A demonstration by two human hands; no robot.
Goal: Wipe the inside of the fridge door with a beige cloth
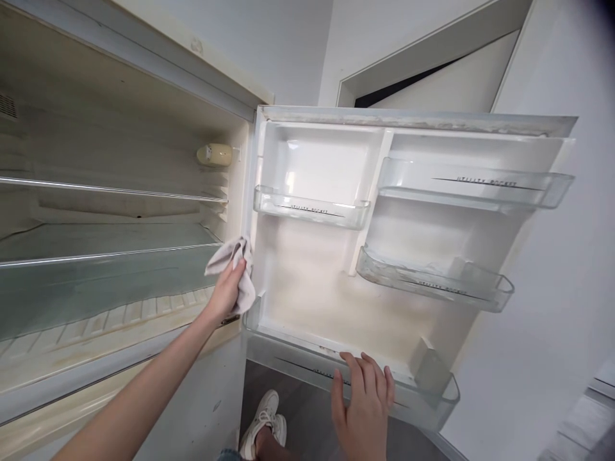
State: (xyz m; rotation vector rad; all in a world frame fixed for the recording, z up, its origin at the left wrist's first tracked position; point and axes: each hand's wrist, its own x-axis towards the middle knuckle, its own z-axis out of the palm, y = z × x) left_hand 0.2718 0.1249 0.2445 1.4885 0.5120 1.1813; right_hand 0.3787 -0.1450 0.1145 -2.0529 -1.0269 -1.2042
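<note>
A pale cleaning cloth [245, 291] is gripped in my left hand [227, 291], at the hinge side where the fridge body meets the open fridge door [312, 269]. The cloth lies against or close to the inner edge of the door frame. My right hand [362, 400] is at the clear bottom door bin [288, 355], its fingers spread and resting on or just over the bin's rim. Nothing shows in that hand. Stains mark the white inner door panel and the cabinet's lower ledge.
Glass shelves [106, 259] and a lamp cover [214, 154] are inside the fridge. Further clear bins [312, 211] jut from the door, the right-hand lower one [432, 285] tilted. A doorway [432, 70] stands behind; my white shoes [264, 416] are on the dark floor below.
</note>
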